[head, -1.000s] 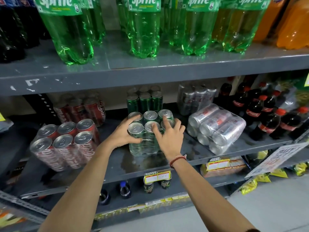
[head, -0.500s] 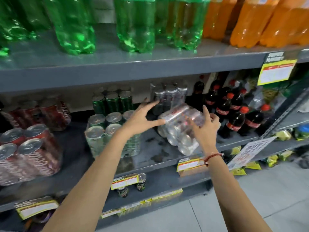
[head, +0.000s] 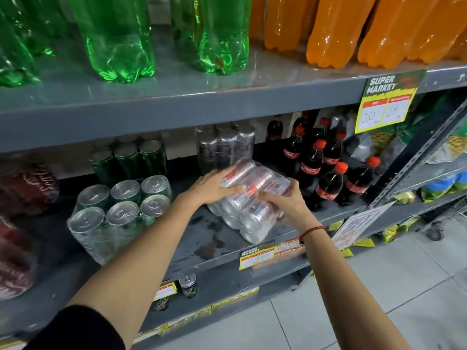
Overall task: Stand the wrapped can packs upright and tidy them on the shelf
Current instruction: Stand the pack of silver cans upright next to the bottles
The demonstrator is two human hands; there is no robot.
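Note:
A wrapped pack of silver cans lies on its side on the grey middle shelf. My left hand presses on its top left, and my right hand grips its right side; both hold the pack. To the left, a wrapped pack of green cans stands upright near the shelf front. More upright packs stand behind: green ones and silver ones. Red can packs sit blurred at the far left.
Cola bottles stand just right of the silver pack. Green bottles and orange bottles fill the shelf above. Price tags hang from the shelf edges. A loose can sits on the lower shelf.
Both hands left the upright green pack and moved right onto the silver pack lying on its side. The view swung right and closer.

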